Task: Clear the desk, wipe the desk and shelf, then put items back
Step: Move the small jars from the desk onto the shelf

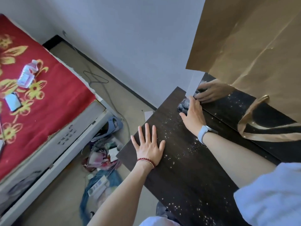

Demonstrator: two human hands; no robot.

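At desk's far corner, right hand (193,115) covers most of a small dark glossy object (183,105); what it is cannot be made out. Fingers curl around it, so the grip appears closed on the object, thumb side partly hidden. Mirror (228,101) behind shows the fingers' reflection. Gold paper bag (247,46) fills the upper right, cut off by the frame edge, its handle (254,128) drooping in front of the mirror.

Left hand (149,144) lies palm-down on the desk (179,168) near its left edge, 5 fingers spread flat, holding nothing. Red bead bracelet on left wrist; pale watch band on right.

Desk surface is dark wood grain, speckled with pale crumbs or dust. On the bed (40,95) at left: red floral cover, 1 water bottle (27,74), 1 phone (13,101). Clutter on floor (101,160) between bed and desk.
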